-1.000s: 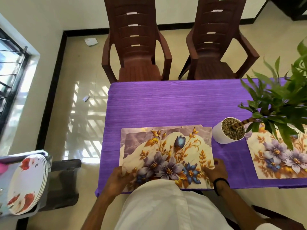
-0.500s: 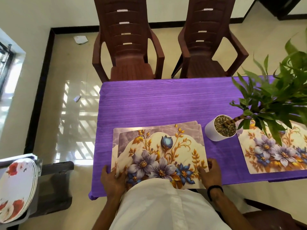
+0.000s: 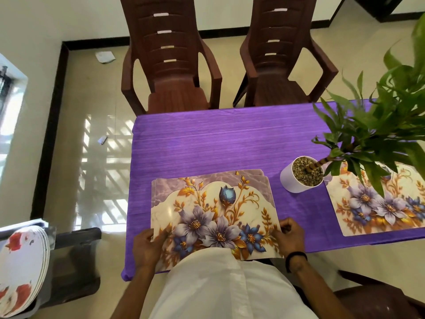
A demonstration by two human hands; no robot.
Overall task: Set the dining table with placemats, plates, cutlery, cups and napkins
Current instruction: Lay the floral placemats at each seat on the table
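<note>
Item: stack of floral placemats [image 3: 213, 208], lying flat at the near left end of the surface [image 3: 218, 143], which is draped in purple cloth. The sheets are slightly fanned (edges of the lower ones show along the far and left sides); their near edge hangs just past the surface edge, against the person's white shirt [image 3: 225, 286].

Left hand [image 3: 147, 247]: at the near left corner of the stack, its grip closed on that corner, thumb on top of the sheets.

Right hand [image 3: 291, 236]: at the near right corner, fingers curled and pinching the stack's edge; a black band sits on the wrist.

Single placemat [image 3: 377, 208]: same pattern, flat at the near right of the surface, well apart from the stack.

White pot [image 3: 296, 178]: filled with gravel, standing between stack and single placemat, just beside the latter's far left corner; its leafy plant [image 3: 379, 111] overhangs that mat.

Two brown chairs [image 3: 170, 65]: side by side at the far edge.

Stacked plates [image 3: 20, 268]: white with red flowers, tilted on edge in a holder off the surface, lower left.
</note>
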